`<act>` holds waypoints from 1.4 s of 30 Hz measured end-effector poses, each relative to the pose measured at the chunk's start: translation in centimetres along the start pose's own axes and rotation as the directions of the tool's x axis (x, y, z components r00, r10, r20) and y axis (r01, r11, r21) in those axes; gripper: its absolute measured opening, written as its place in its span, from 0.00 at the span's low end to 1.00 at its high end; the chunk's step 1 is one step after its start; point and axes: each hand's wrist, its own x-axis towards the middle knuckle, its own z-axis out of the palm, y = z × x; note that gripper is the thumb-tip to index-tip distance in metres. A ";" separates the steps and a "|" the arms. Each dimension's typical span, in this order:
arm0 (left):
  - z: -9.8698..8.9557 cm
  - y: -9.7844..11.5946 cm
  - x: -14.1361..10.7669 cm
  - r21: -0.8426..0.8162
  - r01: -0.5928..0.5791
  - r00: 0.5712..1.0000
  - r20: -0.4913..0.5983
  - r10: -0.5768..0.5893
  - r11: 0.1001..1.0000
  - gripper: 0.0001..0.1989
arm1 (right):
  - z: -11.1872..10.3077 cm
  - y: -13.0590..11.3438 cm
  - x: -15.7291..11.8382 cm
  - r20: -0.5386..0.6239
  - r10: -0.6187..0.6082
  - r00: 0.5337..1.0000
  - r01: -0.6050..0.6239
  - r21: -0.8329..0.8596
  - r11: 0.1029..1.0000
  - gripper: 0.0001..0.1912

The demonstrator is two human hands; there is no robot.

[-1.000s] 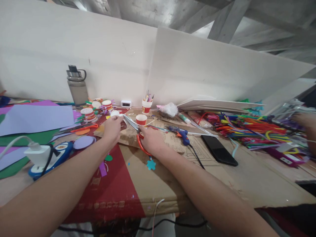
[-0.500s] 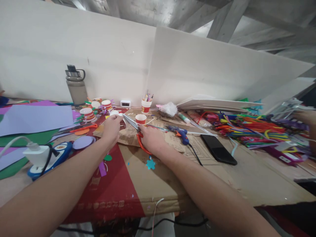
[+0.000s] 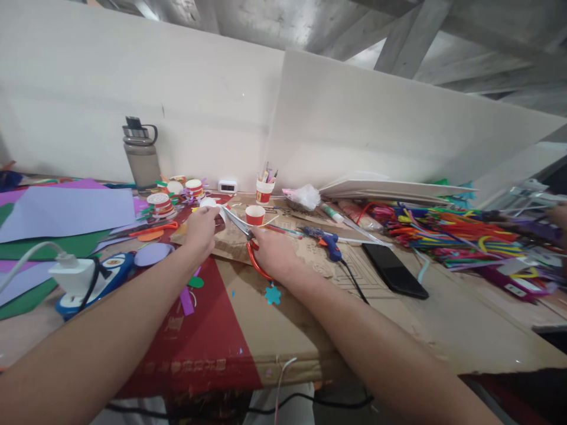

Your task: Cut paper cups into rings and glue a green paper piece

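Observation:
My left hand [image 3: 204, 229] pinches a small piece of white paper [image 3: 222, 218] left of the middle of the table. Closed around the orange-red handles of the scissors [image 3: 240, 224] is my right hand [image 3: 271, 248]; the blades point up and left at the paper. Just behind the scissors stands a red and white paper cup [image 3: 255, 215], with a thin white strip in front of it. A blue star-shaped piece [image 3: 273, 295] lies below my right hand.
A blue glue gun [image 3: 329, 244], a black phone [image 3: 394, 270] and a pile of colourful pipe cleaners [image 3: 452, 227] lie to the right. At left are a power strip [image 3: 117, 274], purple sheets [image 3: 71, 209] and a bottle [image 3: 142, 156]. Another person's hand [image 3: 559, 217] shows at the right edge.
The view has shifted slightly, so most things sit a little further right. Both hands keep their hold on the paper and scissors. The other person's hand shows less at the right edge.

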 end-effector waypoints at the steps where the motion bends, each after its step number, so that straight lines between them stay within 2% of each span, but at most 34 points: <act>1: 0.0 0.0 -0.1 0.020 -0.017 1.000 0.018 0.017 1.000 0.08 | 0.0 0.0 -0.1 -0.011 -0.003 1.000 0.003 -0.002 1.000 0.17; 5: 0.1 -0.2 -0.5 0.059 -0.061 0.995 0.083 0.056 0.996 0.09 | -0.4 0.0 -0.2 -0.013 0.011 1.000 -0.011 -0.018 1.000 0.19; 9: 0.1 -0.2 -0.7 0.071 -0.074 0.993 0.102 0.066 0.995 0.09 | -0.5 0.1 0.0 0.004 0.010 1.000 -0.010 -0.055 0.998 0.18; 15: 0.2 -0.1 -0.9 0.047 -0.042 0.994 0.099 0.037 0.998 0.08 | -0.1 0.2 0.3 -0.015 -0.003 1.000 0.002 -0.048 0.999 0.16; 21: 0.0 -0.1 -0.9 0.066 -0.034 0.995 0.094 0.028 0.997 0.08 | -0.4 -0.1 0.2 0.012 0.022 1.000 -0.022 -0.002 1.000 0.16; 27: -0.3 -0.5 -0.5 0.081 -0.034 0.994 0.105 0.026 0.996 0.07 | -0.1 0.2 0.2 -0.008 -0.011 1.000 0.011 0.019 1.000 0.13; 33: -0.4 -0.6 0.2 -0.046 0.075 0.997 0.009 -0.074 0.996 0.07 | 0.1 0.2 0.3 -0.004 -0.019 1.000 0.019 0.029 0.999 0.13; 36: -0.3 -0.4 0.2 -0.043 0.079 0.997 -0.010 -0.079 0.996 0.07 | 0.2 0.2 0.2 0.003 -0.037 0.999 0.037 0.015 0.999 0.14; 42: -0.1 -0.3 -0.5 0.044 0.006 0.997 0.079 -0.010 0.999 0.09 | 0.3 0.4 0.0 -0.042 -0.040 0.998 0.040 0.002 0.999 0.17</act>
